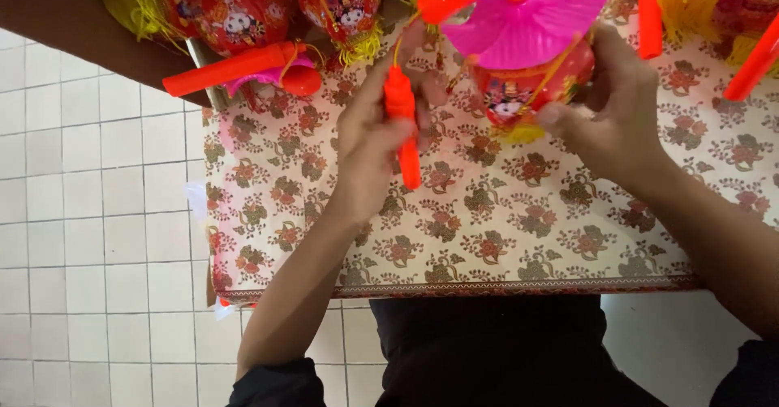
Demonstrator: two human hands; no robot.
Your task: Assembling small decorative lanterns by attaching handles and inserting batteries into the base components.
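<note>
Head view, left hand (369, 143) gripping smooth orange stick (403, 131)

A table (487, 245) covered with a cream cloth printed with red-brown flowers stands on a white tiled floor (89, 212). Along its far edge lie red paper lanterns (243, 9) with yellow tassels (690, 1). Near the far left corner an orange plastic handle stick (231, 68) lies slanted beside the lanterns. More orange sticks (755, 62) rest at the far right corner.
</note>
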